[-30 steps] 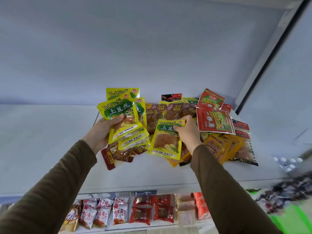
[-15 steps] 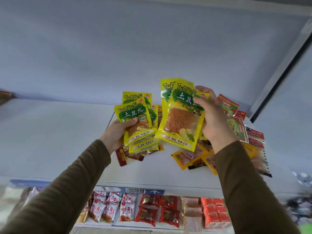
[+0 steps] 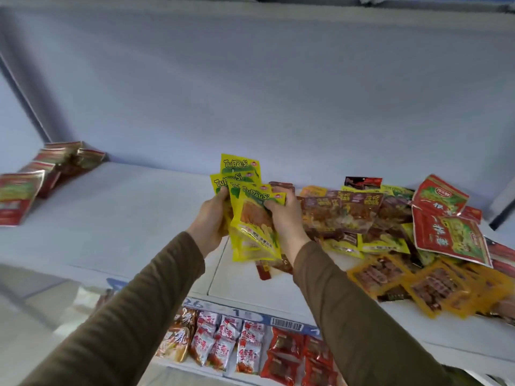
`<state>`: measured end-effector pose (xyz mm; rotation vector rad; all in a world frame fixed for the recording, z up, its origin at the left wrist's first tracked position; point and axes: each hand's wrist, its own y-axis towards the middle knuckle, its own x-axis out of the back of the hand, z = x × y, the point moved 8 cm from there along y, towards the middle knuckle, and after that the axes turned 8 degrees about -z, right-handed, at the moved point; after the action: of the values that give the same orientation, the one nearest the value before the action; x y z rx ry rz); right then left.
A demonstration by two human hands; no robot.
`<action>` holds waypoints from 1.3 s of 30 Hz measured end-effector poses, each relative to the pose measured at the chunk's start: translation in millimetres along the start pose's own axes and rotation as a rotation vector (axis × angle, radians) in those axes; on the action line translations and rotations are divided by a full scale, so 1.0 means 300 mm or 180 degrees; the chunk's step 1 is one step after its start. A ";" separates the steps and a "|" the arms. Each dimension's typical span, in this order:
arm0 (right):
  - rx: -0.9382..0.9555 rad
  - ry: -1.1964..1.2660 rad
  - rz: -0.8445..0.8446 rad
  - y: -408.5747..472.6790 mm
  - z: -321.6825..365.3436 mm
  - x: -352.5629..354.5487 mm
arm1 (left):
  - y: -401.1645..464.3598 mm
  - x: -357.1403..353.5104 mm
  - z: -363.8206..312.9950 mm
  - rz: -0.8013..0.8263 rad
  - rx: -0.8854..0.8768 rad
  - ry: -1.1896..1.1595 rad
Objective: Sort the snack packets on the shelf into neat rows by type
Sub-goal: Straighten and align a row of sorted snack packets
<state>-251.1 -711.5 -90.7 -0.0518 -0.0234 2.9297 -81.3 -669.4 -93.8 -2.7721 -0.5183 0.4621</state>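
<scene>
Left hand: the left hand [image 3: 209, 222] is clamped on the left side of a fanned stack of yellow TuDouSi packets [image 3: 249, 210], held above the shelf [image 3: 117, 218].
Right hand: the right hand [image 3: 284, 218] grips the same stack from the right, thumb across the front packet.
Unsorted heap: a mixed pile of snack packets [image 3: 390, 235] covers the shelf's right end, reaching its front edge.
Sorted row: red-and-green packets [image 3: 30, 185] stand overlapped at the shelf's left end, toward the back corner; blurred, so probably one type.
Below: the lower shelf packets [image 3: 239, 352] sit in rows under the front edge.
</scene>
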 end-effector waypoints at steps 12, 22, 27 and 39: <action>0.0544 -0.0262 -0.0111 -0.153 0.003 -0.763 | 0.199 0.634 -0.300 0.0608 -0.0200 0.0142; -0.0836 0.0388 0.0615 -0.098 -0.161 -1.167 | 0.461 0.893 -0.375 0.0325 -0.0187 -0.0176; -0.0659 0.0139 0.0210 -0.042 -0.246 -1.276 | 0.573 0.963 -0.375 0.0088 -0.0152 -0.0060; -0.0888 0.0019 -0.0556 0.046 -0.341 -1.593 | 0.775 1.223 -0.565 0.0408 0.0664 0.1132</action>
<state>216.7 -824.2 -177.4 -0.0964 -0.4139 2.7303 373.4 -770.7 -110.5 -2.6097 -0.1970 0.0395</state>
